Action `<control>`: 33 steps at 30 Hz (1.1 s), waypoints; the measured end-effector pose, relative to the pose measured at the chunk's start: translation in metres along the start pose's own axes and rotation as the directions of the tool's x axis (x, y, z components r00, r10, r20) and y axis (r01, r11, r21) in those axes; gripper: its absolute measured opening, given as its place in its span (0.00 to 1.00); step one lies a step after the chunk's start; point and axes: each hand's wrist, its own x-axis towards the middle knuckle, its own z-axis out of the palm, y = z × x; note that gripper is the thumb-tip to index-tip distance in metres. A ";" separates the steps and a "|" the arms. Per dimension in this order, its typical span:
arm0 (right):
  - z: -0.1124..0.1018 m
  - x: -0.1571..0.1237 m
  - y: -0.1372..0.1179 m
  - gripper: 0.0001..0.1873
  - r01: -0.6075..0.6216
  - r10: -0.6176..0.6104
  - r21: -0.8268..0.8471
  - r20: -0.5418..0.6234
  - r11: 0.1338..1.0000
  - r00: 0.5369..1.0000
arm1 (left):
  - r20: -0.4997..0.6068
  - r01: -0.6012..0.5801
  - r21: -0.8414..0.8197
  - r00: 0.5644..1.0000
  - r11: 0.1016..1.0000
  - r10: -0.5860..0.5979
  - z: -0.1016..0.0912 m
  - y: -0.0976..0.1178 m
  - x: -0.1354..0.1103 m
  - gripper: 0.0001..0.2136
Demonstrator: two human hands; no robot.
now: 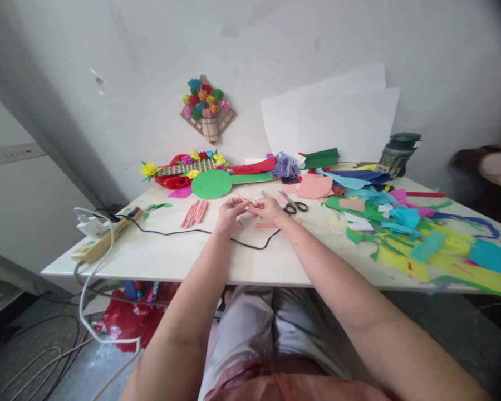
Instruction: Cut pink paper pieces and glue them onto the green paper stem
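Over the middle of the table, my left hand (pixel 231 213) and my right hand (pixel 270 210) meet at the fingertips. Both pinch a small pink paper strip (pixel 242 198), mostly covered by the fingers. Left of them lie several thin pink paper rolls (pixel 194 214) side by side. A pair of black-handled scissors (pixel 295 207) rests just right of my right hand. Another flat pink strip (pixel 266 225) lies on the table below that hand. Behind my hands is a green round paper piece (pixel 211 184) with a long green handle-like strip.
A black cord (pixel 171 231) crosses the table from a power strip (pixel 104 236) at the left. Coloured paper scraps (pixel 426 245) cover the right side. A dark green bottle (pixel 398 155) stands back right. Flower-decorated sticks (pixel 186 167) and purple string (pixel 286 165) lie along the wall.
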 end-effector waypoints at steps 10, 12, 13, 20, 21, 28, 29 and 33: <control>-0.003 0.000 -0.002 0.18 -0.030 0.018 0.089 0.137 0.996 0.990 | 0.114 -0.010 -0.011 0.993 1.000 0.012 -0.002 -0.002 0.000 0.13; 0.000 0.002 0.002 0.17 -0.002 0.002 0.007 0.093 1.000 0.996 | 0.134 -0.013 -0.018 0.991 1.000 0.015 -0.002 -0.002 0.000 0.13; 0.001 0.002 0.003 0.17 0.005 -0.002 -0.043 0.069 0.999 0.998 | 0.145 -0.013 -0.017 0.989 1.000 0.016 -0.002 -0.002 0.000 0.13; -0.004 -0.003 -0.010 0.19 -0.015 0.035 -0.288 0.066 0.958 0.997 | 0.136 -0.014 0.003 0.991 1.000 0.013 -0.002 -0.003 0.000 0.12; -0.005 -0.004 -0.012 0.20 -0.014 0.036 -0.303 0.067 0.953 0.997 | 0.121 -0.010 0.010 0.993 1.000 0.008 -0.003 -0.002 0.000 0.12; -0.004 -0.001 -0.002 0.18 0.022 0.009 -0.218 0.140 0.976 0.990 | -0.011 0.003 -0.017 1.000 1.000 -0.004 -0.006 -0.002 0.002 0.14; -0.003 0.000 0.001 0.18 0.021 0.006 -0.169 0.159 0.985 0.987 | -0.020 0.004 -0.037 1.000 0.999 -0.005 -0.006 -0.002 0.002 0.13; -0.001 0.001 0.005 0.17 -0.044 0.038 0.022 0.238 0.999 0.971 | -0.059 0.008 -0.083 0.998 0.997 -0.013 -0.006 -0.002 0.003 0.13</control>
